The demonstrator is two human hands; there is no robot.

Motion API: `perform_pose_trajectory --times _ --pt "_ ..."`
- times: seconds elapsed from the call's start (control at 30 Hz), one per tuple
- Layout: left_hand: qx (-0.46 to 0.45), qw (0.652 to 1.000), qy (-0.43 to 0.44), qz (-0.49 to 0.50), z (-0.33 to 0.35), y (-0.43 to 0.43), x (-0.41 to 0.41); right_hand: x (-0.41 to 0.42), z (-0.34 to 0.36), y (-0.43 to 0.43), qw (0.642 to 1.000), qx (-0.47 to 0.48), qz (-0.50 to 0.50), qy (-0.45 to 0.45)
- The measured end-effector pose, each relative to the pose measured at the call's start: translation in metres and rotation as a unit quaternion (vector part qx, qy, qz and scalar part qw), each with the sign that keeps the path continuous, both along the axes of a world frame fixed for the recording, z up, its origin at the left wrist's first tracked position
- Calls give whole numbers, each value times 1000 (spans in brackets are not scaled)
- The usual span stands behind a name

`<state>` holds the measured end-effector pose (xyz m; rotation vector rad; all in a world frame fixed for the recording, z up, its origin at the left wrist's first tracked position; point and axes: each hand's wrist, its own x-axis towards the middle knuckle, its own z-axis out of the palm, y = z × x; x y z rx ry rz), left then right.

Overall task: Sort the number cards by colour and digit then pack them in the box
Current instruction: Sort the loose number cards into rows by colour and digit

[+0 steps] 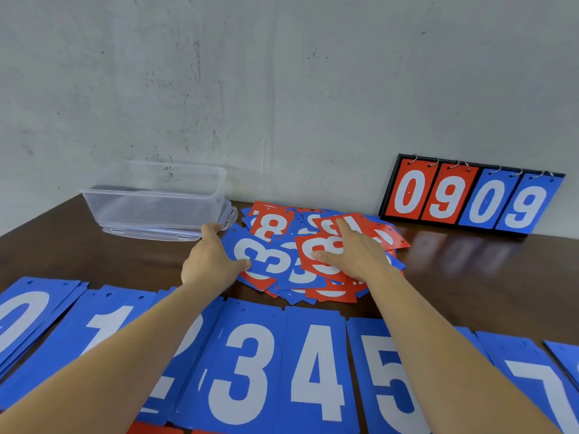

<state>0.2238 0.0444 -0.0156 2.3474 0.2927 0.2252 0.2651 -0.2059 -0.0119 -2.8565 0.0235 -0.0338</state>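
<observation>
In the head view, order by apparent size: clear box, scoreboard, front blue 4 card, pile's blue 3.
1. scoreboard and clear box, about alike
2. blue 4 card, enlarged by nearness
3. blue 3 card

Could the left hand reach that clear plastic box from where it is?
Probably yes. The left hand has its fingers right beside the box, with nothing between them. It seems to pinch the blue 3 card, so it would need to let go first.

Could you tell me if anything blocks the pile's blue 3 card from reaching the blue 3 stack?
Nothing visible: only bare table separates the blue 3 card in the left hand from the blue 3 stack.
</observation>
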Motion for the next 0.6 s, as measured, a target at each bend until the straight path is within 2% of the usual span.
perform_pose_trajectory --times 0.13,0.27,0.43,0.53,0.6 --pt "-8 1000 -2 -3 1 0 -1 -2 2 5 996 -71 -11 -52" --pt "9 1000 3 -13 5 1 -1 0 6 6 993 -91 10 -71" --pt "10 1000 -2 -24 12 2 0 5 21 0 992 -24 29 -118" --pt "-32 999 -25 -29 16 3 2 2 44 -6 983 90 -19 -157" --pt "-49 997 -51 -35 21 2 1 -4 57 -10 965 183 -52 -180"
